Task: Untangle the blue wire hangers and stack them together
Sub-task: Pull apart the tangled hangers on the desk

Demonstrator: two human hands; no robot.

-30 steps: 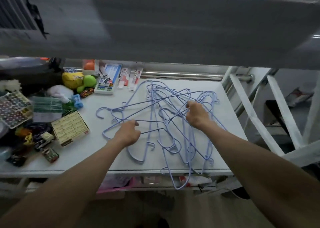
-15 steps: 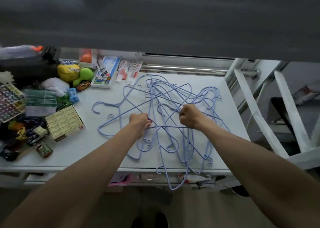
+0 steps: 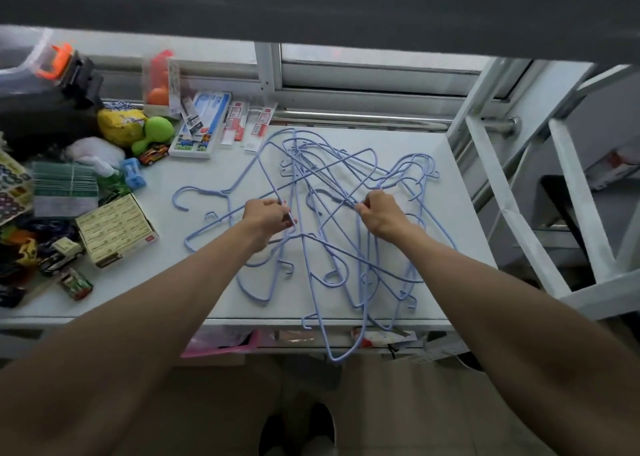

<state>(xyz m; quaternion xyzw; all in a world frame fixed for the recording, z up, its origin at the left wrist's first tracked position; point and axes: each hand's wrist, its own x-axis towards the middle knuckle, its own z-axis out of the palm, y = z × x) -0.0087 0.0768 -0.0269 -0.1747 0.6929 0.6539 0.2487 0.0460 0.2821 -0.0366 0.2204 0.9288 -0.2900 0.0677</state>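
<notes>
**A:** Quick, where are the blue wire hangers [image 3: 312, 282]?

**B:** We see them in one tangled heap on the counter [image 3: 214, 164], spread from approx. its centre to its right edge. A couple of loops hang out past the counter's near edge.

**A:** And the hands?

**B:** Both are over the counter's middle, in the heap. On the left hand [image 3: 265, 215] the fingers are curled tight round one wire. The right hand [image 3: 379, 213] is a bit nearer the counter's right edge. Its fingers and thumb pinch another wire where several cross.

**A:** Any hanger lying apart?

**B:** One hook pokes out toward the counter's left half, but we see its wire crossing the rest.

**A:** Other stuff?

**B:** At the counter's left end there's a cardboard box [image 3: 116, 228], a toy car [image 3: 154, 154], a green toy [image 3: 154, 133] and misc. bits too jumbled for us to name. Flat stationery packs [image 3: 202, 126] lie along the counter's far edge.
</notes>
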